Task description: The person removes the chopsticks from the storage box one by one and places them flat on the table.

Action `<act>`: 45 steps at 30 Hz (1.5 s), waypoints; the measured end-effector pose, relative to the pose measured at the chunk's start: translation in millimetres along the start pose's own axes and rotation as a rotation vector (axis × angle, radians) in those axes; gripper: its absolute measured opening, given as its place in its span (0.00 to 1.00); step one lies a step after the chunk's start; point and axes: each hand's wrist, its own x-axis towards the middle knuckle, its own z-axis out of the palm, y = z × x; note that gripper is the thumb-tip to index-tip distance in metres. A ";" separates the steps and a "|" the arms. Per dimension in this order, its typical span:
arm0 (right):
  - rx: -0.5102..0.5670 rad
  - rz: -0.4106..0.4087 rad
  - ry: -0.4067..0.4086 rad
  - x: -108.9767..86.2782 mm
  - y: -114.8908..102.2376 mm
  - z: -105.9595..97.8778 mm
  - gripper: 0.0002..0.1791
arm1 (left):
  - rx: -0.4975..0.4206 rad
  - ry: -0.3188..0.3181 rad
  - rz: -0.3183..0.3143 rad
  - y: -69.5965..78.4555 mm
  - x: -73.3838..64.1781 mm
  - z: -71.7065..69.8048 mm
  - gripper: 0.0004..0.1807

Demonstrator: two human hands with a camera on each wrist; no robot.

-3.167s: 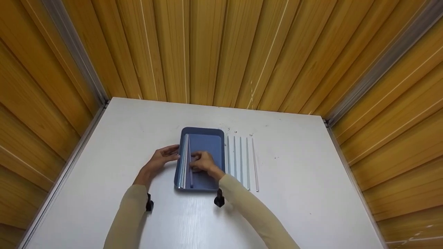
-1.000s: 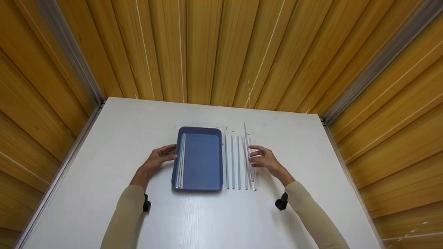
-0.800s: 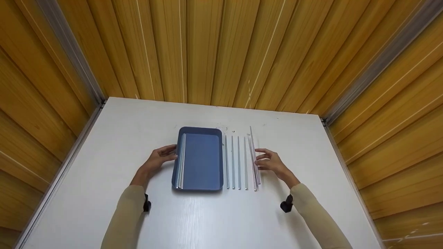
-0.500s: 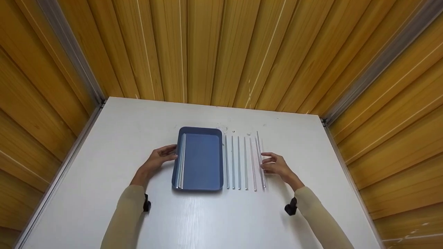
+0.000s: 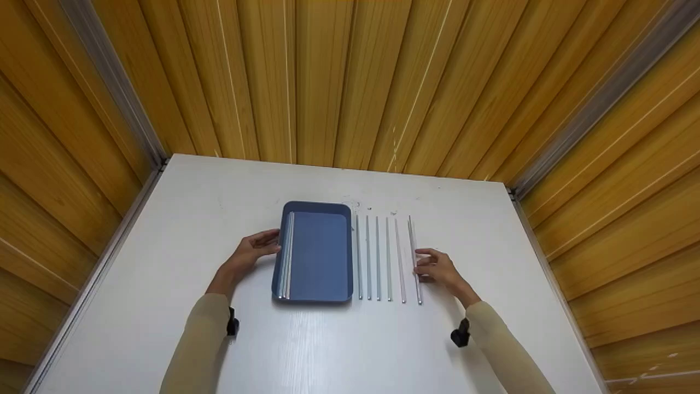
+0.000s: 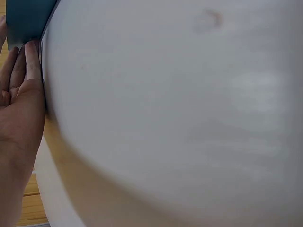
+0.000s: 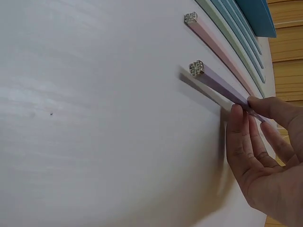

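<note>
Near edge: beige sleeves (image 5: 508,345), black wrist cameras (image 5: 460,335), white table (image 5: 306,355). Right hand (image 5: 442,269): thumb and fingers pinch the purple chopstick (image 7: 222,86) partway along. Stick is at the right end of the row, patterned square end facing near. Its shadow stands apart from it, so I'd guess that end is just off the table.

Change: a few seconds ago purple was in the blue tray (image 5: 322,257); now it's across the row, right of the pink chopstick (image 7: 214,42) with a gap between. Row would count six with it; placement looks nearly done.

Left of pink: green chopstick (image 7: 227,37), then three blue chopsticks (image 5: 377,260), nearest one just beside the tray. Left hand (image 5: 249,254): fingers mostly straight, touching the tray's left wall, unmoved. Tray chopsticks (image 5: 286,257) bunch along that wall; exact count unclear. Far side: wood-grain panels (image 5: 328,82).
</note>
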 end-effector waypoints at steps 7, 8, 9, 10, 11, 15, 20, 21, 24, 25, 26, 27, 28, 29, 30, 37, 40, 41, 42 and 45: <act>-0.074 -0.038 0.046 -3.4 -0.5 6.9 0.32 | 0.018 0.008 0.001 -1.4 1.3 1.2 0.38; -0.083 -0.040 0.057 -3.7 -1.1 7.7 0.31 | 0.020 0.009 0.003 -1.4 1.4 1.3 0.38; -0.090 -0.040 0.066 -4.2 -1.7 8.6 0.31 | 0.021 0.009 0.004 -1.4 1.4 1.4 0.38; -0.102 -0.044 0.070 -4.5 -1.9 9.3 0.30 | 0.018 0.010 0.004 -1.2 1.4 1.5 0.38; -0.107 -0.042 0.078 -4.5 -2.1 10.1 0.30 | 0.021 0.007 0.009 -1.4 1.6 1.3 0.38; -0.131 -0.039 0.094 -4.2 -1.6 12.0 0.29 | 0.006 0.005 -0.003 -0.9 1.4 1.1 0.37; -0.158 -0.048 0.096 -5.4 1.5 13.9 0.28 | 0.006 0.001 -0.010 -0.4 -0.9 1.8 0.38; -0.163 -0.050 0.092 -5.3 1.9 14.1 0.28 | 0.006 -0.001 -0.007 0.1 -1.3 2.0 0.38; -0.174 -0.050 0.083 -4.5 1.8 13.7 0.27 | -0.006 -0.009 -0.003 1.2 -1.9 2.2 0.38; -0.176 -0.047 0.083 -4.0 1.2 13.4 0.27 | -0.011 -0.010 -0.004 1.5 -2.0 2.2 0.37; -0.182 -0.044 0.082 -3.7 0.2 12.9 0.27 | -0.011 -0.014 -0.002 1.7 -2.1 2.1 0.37; -0.188 -0.040 0.082 -3.3 -1.4 12.1 0.27 | -0.007 -0.017 -0.001 1.8 -2.2 1.8 0.37; -0.195 -0.036 0.087 -2.6 -3.4 11.5 0.26 | -0.002 -0.017 -0.001 1.8 -2.3 1.4 0.38; -0.201 -0.030 0.094 -1.7 -5.6 11.0 0.25 | 0.000 -0.015 -0.002 1.9 -2.4 1.1 0.38; -0.209 -0.031 0.097 -0.9 -8.4 10.2 0.25 | 0.007 -0.014 -0.001 1.9 -2.5 0.8 0.38; -0.262 -0.069 0.117 5.6 -35.6 10.7 0.20 | 0.020 -0.007 -0.002 1.0 -3.2 0.3 0.38; -0.287 -0.098 0.098 9.3 -52.6 17.0 0.19 | 0.016 -0.005 -0.001 2.1 -4.5 0.9 0.38; -0.293 -0.106 0.094 11.2 -58.0 20.3 0.18 | 0.014 -0.005 -0.002 2.8 -4.9 1.2 0.38; -0.304 -0.118 0.084 12.4 -64.0 23.7 0.18 | 0.009 -0.004 -0.003 3.2 -5.1 1.5 0.37; -0.328 -0.153 0.048 16.3 -81.4 36.7 0.17 | -0.006 -0.006 -0.008 3.5 -5.5 2.2 0.37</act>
